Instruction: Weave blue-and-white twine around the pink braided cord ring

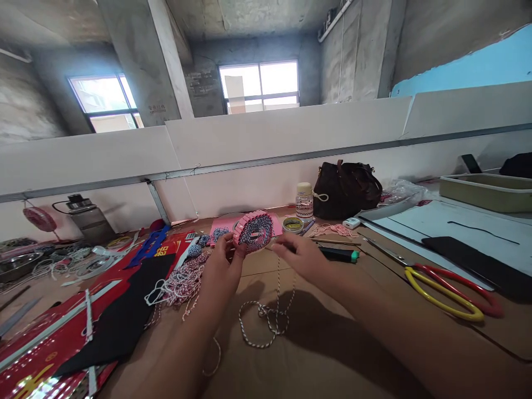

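My left hand (224, 263) grips a small round woven piece (260, 228) by its left and lower edge, tilted up above the table. The piece has a pink ribbed rim and a dark-and-white cord coil inside. Just right of it, my right hand (301, 257) is closed with thumb and forefinger pinched together. A thin black-and-white cord (266, 344) hangs from these fingertips and lies in loose loops on the table below. The exact pinch point is too small to make out.
Left are tangled red-and-white cords (178, 285), a black sheet (120, 321) and red packaging (50, 332). Right lie large scissors (449, 293) and a black-and-green cutter (338, 254). Behind stand a round tin (292, 224), a jar (304, 202) and a dark bag (347, 191).
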`<state>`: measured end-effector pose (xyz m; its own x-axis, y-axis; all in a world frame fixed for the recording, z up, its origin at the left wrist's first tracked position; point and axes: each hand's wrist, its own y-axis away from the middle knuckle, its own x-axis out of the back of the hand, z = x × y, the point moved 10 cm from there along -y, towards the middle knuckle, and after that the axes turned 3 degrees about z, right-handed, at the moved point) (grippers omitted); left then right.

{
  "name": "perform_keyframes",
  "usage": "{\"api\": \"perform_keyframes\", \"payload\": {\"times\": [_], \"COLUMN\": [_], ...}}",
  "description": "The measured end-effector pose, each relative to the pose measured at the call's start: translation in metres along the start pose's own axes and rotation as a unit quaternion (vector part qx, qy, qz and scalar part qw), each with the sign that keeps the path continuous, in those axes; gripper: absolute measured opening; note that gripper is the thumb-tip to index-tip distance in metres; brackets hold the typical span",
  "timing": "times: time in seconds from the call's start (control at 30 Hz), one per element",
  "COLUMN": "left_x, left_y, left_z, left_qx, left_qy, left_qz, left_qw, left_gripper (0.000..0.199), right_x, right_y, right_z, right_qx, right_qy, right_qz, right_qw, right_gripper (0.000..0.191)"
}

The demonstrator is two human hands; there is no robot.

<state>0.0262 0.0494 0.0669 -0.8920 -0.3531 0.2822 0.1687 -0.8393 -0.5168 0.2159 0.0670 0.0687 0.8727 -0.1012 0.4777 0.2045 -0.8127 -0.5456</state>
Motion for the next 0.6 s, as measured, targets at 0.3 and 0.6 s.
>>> {"api": "perform_keyframes", "payload": {"times": [0.3, 0.6], "left_x": [-0.011, -0.013], "left_y": [0.011, -0.001], "left_z": [0.016, -0.019], "left_qx": [-0.048, 0.107], "left_qy": [-0.022, 0.224], "left_qz": [-0.018, -0.023], "left_qw": [0.998, 0.969], "left_gripper": [0.040, 0.052], "right_x": [0.011, -0.042], "right_y": [-0.010, 0.030], "right_z": [0.020, -0.030], "right_qx": [-0.032, 0.058], "right_qy": [-0.044, -0.013], "right_qz": [0.030, -0.108], "right_qw": [0.998, 0.992], "right_gripper": [0.031, 0.022]}}
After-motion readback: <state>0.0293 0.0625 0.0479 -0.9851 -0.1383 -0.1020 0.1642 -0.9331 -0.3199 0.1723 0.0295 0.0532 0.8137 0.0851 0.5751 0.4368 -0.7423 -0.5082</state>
